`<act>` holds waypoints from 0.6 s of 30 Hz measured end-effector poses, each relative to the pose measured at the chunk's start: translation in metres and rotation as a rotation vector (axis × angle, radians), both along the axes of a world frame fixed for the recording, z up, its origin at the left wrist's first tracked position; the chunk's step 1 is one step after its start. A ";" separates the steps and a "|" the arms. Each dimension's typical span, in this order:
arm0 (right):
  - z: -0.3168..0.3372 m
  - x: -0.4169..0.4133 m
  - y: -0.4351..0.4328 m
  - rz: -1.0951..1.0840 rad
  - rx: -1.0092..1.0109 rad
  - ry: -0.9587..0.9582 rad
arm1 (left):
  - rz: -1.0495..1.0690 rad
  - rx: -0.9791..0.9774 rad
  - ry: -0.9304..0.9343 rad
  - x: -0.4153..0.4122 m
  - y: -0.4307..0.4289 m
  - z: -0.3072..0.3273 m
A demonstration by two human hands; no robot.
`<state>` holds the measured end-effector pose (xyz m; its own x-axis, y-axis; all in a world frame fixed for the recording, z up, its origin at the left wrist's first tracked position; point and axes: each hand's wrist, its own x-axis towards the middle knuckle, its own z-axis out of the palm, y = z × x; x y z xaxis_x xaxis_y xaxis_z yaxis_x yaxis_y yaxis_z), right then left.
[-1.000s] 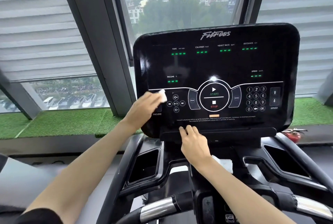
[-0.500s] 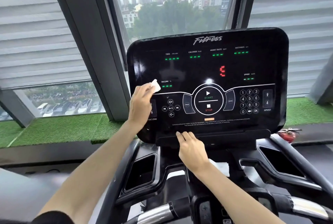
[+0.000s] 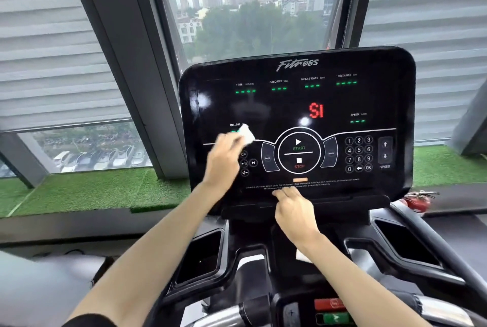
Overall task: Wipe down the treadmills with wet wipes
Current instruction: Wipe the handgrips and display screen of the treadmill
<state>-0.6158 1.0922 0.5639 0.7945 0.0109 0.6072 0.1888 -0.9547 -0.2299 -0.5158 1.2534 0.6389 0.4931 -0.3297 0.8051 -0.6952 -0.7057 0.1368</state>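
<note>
The left hand (image 3: 224, 159) grips a small white wet wipe (image 3: 247, 135) against the left part of the treadmill console (image 3: 382, 97), just right of the INCLINE label. Bare black glass lies open above and to the right, up to the rounded rim. The right hand (image 3: 295, 210) rests straight-fingered on the console's near edge, holding nothing; the wipe is a blurred, crumpled wad poking past the left fingertips.

We note the console (image 3: 290, 105) above the right hand (image 3: 293, 210): glossy black, smooth, reflective. Wipe (image 3: 247, 135) at the left hand (image 3: 224, 160): white, soft, cloth-like. Below the 2: tray (image 3: 189, 286) of matt black plastic, handlebar (image 3: 437, 309) of shiny metal. Left of the left hand: rough green turf (image 3: 92, 189).
</note>
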 end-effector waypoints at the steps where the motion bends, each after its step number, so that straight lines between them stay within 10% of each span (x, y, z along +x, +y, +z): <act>1: 0.000 0.000 -0.002 0.007 -0.001 0.001 | -0.100 0.128 0.000 -0.007 -0.008 -0.010; 5: -0.005 -0.005 -0.011 0.071 -0.082 -0.023 | -0.348 0.800 -0.154 -0.014 0.001 -0.026; 13: -0.006 -0.001 -0.014 0.110 -0.028 -0.030 | 0.076 -0.029 0.042 0.001 -0.012 0.007; 18: -0.006 -0.002 -0.022 0.171 -0.062 -0.050 | -0.272 0.671 -0.044 -0.030 -0.031 -0.036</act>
